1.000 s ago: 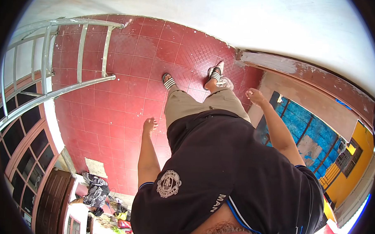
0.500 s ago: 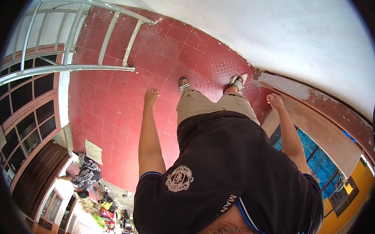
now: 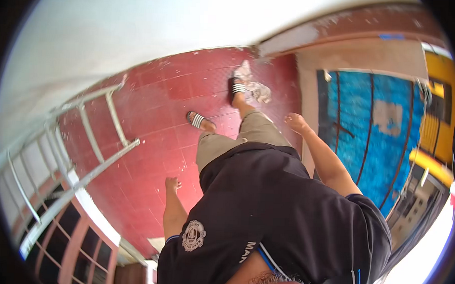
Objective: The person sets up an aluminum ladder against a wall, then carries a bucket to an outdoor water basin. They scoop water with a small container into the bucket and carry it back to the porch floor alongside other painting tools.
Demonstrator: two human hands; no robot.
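From where I stand, the fingers of the left hand (image 3: 173, 184) are a little apart and softly bent, holding nothing, while those of the right hand (image 3: 297, 123) are loosely curled, and I cannot tell if they meet the palm. Both hands hang beside the khaki shorts (image 3: 215, 147), and the crumpled cloth (image 3: 261, 92) lies next to the right striped slide sandal (image 3: 239, 88) on the red tiled floor (image 3: 151, 162); farther out, the metal ladder (image 3: 117, 119) is on the left side.

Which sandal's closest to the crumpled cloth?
The right foot's sandal: pale cloth lies right beside it; the left foot's sandal sits apart on red tile.
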